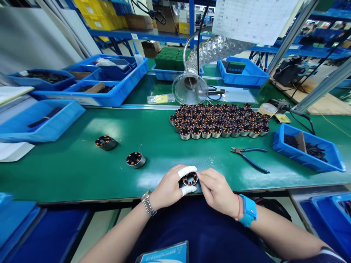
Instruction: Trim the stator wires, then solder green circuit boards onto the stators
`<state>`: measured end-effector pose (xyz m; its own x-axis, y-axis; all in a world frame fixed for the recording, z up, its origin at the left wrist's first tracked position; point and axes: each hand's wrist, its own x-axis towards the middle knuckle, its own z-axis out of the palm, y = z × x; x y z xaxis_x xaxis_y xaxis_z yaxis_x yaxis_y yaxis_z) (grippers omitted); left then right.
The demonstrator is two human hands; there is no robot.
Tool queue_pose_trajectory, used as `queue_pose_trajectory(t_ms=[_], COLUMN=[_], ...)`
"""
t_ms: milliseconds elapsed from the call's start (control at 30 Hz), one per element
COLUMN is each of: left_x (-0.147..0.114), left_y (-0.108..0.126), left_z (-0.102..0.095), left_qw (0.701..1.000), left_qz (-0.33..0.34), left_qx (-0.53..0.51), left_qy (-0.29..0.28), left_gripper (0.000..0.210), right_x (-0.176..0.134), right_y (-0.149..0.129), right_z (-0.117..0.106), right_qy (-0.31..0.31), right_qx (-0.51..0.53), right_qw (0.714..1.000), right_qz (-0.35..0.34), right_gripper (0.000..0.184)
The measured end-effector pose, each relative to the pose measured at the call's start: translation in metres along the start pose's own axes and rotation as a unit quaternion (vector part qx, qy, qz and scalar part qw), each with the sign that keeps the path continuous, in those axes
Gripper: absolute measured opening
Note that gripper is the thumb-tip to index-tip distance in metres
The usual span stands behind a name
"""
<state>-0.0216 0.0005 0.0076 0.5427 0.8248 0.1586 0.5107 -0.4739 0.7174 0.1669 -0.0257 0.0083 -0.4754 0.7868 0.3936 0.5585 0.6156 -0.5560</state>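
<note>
Near the front edge of the green bench, my left hand (172,186) grips a round motor stator (189,179) between thumb and forefinger, both wrapped in white finger covers. The stator has a silvery rim, black inner parts and orange copper windings, and it faces up. My right hand (216,188) is pinched closed at the stator's right side; whatever its fingertips hold is too small to make out. Two more stators, one nearer (135,160) and one farther (105,142), stand apart to the left, with thin wires sticking out.
Rows of stators (216,122) stand at the back right, below a fume hood (189,89). Cutting pliers (249,157) lie beside a blue bin of black pieces (309,148). Blue trays (109,93) fill the back left. A soldering iron (216,91) lies behind the hood.
</note>
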Motion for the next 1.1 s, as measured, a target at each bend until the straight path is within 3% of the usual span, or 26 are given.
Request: queue_pose_trajectory(t_ms=[167, 233, 333, 400, 533, 633, 733, 833, 900, 1000, 1033, 1100], left_x=[0.01, 0.013, 0.01, 0.004, -0.004, -0.003, 0.003, 0.012, 0.017, 0.019, 0.018, 0.013], left_y=[-0.002, -0.004, -0.008, -0.013, -0.019, -0.018, -0.012, -0.005, -0.004, -0.007, -0.008, -0.011], left_z=[-0.002, -0.004, -0.012, -0.018, -0.023, -0.019, -0.016, -0.025, -0.037, -0.056, -0.058, -0.056], left_qw=[1.0, 0.999, 0.999, 0.999, 0.993, 0.989, 0.985, 0.979, 0.966, 0.934, 0.933, 0.961], left_qz=[0.018, 0.018, -0.002, -0.021, -0.021, -0.031, -0.077, -0.11, -0.119, -0.102, -0.097, -0.103], left_qx=[-0.007, -0.007, -0.019, -0.04, -0.101, -0.126, -0.125, -0.141, -0.173, -0.185, -0.168, -0.125], left_qy=[-0.023, -0.038, -0.045, -0.022, 0.049, 0.074, 0.087, 0.099, 0.15, 0.289, 0.302, 0.226], left_gripper=[0.041, 0.043, 0.064, 0.068, 0.02, 0.01, 0.009, 0.01, 0.011, 0.013, 0.013, 0.014], right_x=[-0.01, -0.013, -0.014, -0.012, 0.002, 0.019, 0.033, 0.036, 0.032, 0.023, 0.021, 0.016], right_y=[-0.004, -0.004, 0.001, 0.007, 0.017, 0.02, 0.019, 0.015, 0.012, 0.009, 0.009, 0.008], right_z=[0.011, 0.008, -0.004, -0.013, -0.02, -0.016, -0.013, -0.013, -0.012, -0.008, -0.005, -0.001], right_qy=[0.001, 0.0, -0.009, -0.006, -0.042, -0.083, -0.113, -0.106, -0.085, -0.049, -0.035, -0.01], right_qx=[-0.088, -0.062, -0.008, 0.002, 0.022, 0.068, 0.093, 0.074, 0.053, 0.023, 0.012, -0.002], right_qw=[0.996, 0.998, 0.999, 0.999, 0.999, 0.994, 0.989, 0.992, 0.995, 0.998, 0.998, 0.997], right_qz=[-0.022, 0.002, 0.039, 0.051, 0.023, -0.009, -0.015, 0.004, 0.022, 0.043, 0.052, 0.07], right_gripper=[0.039, 0.04, 0.042, 0.045, 0.056, 0.062, 0.047, 0.035, 0.034, 0.033, 0.033, 0.035])
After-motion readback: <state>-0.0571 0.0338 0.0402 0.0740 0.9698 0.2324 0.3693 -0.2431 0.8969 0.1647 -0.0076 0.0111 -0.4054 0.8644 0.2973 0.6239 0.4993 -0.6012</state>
